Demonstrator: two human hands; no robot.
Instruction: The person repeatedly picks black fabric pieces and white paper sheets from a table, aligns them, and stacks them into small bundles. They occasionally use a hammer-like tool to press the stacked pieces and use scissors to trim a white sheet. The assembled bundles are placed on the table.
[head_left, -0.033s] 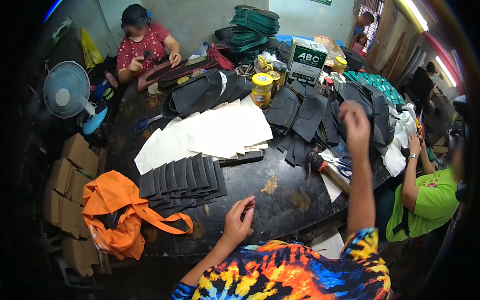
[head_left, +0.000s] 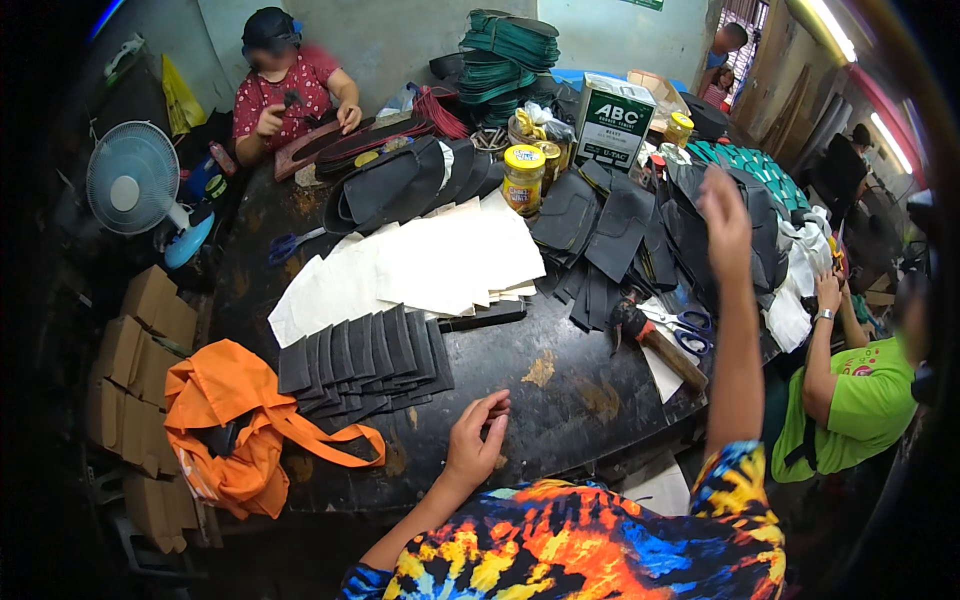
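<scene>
My left hand (head_left: 476, 438) rests at the near edge of the dark table, thumb apart from slightly bent fingers, holding nothing. To its left lies a fanned row of black strap-like pieces (head_left: 365, 358). My right hand (head_left: 726, 218) is raised over the right side, in front of a heap of black leather-like pieces (head_left: 690, 215); motion smears its fingers, so I cannot see whether it holds anything. Below that forearm's left side lie a hammer (head_left: 670, 357) with a wooden handle and scissors (head_left: 690, 325) with blue handles. White sheets (head_left: 430, 262) cover the table's middle.
A green-and-white can (head_left: 612, 120) and a yellow-lidded jar (head_left: 523, 180) stand at the back. An orange bag (head_left: 225, 420) hangs at the left corner, near cardboard boxes (head_left: 145, 370) and a fan (head_left: 130, 185). Co-workers sit far left (head_left: 290, 105) and right (head_left: 850, 400).
My right hand has moved up and slightly to the right, with the forearm swinging the same way. My left hand stays put. The far-left co-worker's hand with a tool has shifted slightly.
</scene>
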